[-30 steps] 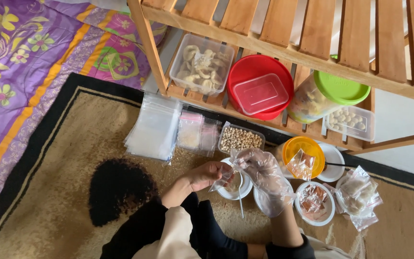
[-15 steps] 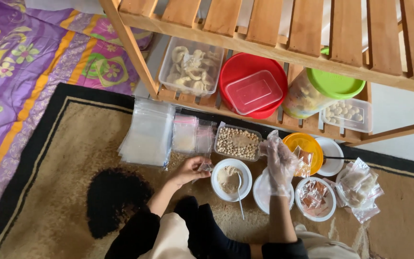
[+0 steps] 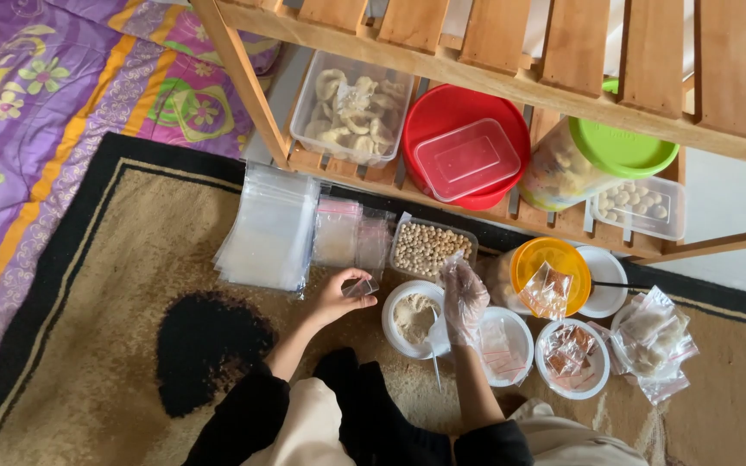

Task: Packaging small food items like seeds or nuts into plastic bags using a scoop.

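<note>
Soft, even daylight; bright overall. Faint shadows beneath wooden shelf (image 3: 511, 86) slats. Mild glare on clear plastic bags (image 3: 269, 229). Sharp focus at centre, slight wide-angle bending toward edges. No motion blur.

A room in a home, brown carpet (image 3: 88, 345) on the floor, purple flowered bed cover (image 3: 36, 95) beside it, low wooden shelf (image 3: 511, 86) with plastic food boxes (image 3: 351, 103), white floor tiles (image 3: 718, 194)
</note>
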